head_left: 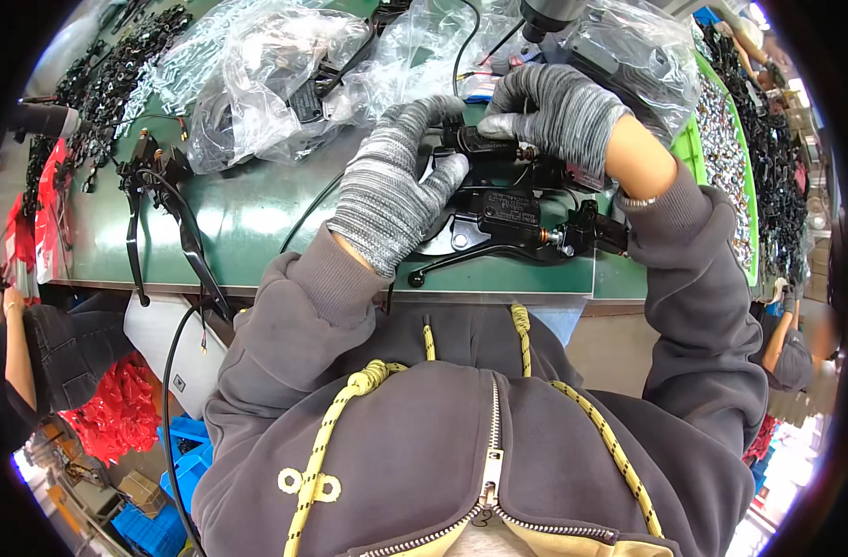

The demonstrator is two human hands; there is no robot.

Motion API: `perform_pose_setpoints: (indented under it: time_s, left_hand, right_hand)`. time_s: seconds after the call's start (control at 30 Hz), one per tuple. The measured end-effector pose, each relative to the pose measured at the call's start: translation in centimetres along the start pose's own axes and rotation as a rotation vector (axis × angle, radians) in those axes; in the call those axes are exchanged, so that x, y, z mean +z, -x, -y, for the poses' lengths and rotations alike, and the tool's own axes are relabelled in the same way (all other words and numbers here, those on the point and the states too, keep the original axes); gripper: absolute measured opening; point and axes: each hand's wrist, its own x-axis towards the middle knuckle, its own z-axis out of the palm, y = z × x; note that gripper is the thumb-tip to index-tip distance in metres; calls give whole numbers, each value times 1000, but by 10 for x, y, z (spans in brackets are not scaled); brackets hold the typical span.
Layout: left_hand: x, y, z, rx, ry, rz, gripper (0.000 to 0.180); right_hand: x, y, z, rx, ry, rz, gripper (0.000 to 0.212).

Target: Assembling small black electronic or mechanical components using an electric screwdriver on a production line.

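Note:
My gloved left hand (391,181) curls its fingers and thumb about the left end of a black brake lever assembly (489,147). From the right, my gloved right hand (558,116) has its curled fingertips on the same assembly; they partly hide it. Closer to me on the green table lies a second brake lever assembly (509,212), with a black rectangular reservoir and a long black lever pointing left. My left wrist is beside that lever's tip.
Left on the table, two black lever assemblies (159,190) overhang the front edge. Clear plastic bags (266,88) of parts fill the back. A dark power tool (546,14) hangs above my right hand. Rightward stands a green tray (721,167) of small metal parts. People work at both sides.

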Motion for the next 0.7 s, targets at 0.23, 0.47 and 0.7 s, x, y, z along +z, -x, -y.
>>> perform_pose_setpoints:
  time_s: [0.23,0.47,0.7]
  left_hand:
    - [-1,-1,3,84,61,-28,29]
    - [-2,-6,-18,413,-400,-132,27]
    - [3,-18,-27,357,-551,-21,29]
  right_hand:
    - [-21,-2,34,-108,348,13,30]
    - [-3,-74,20,-515,285,-369,30]
    - [-6,-138,44,-83,587,85,25]
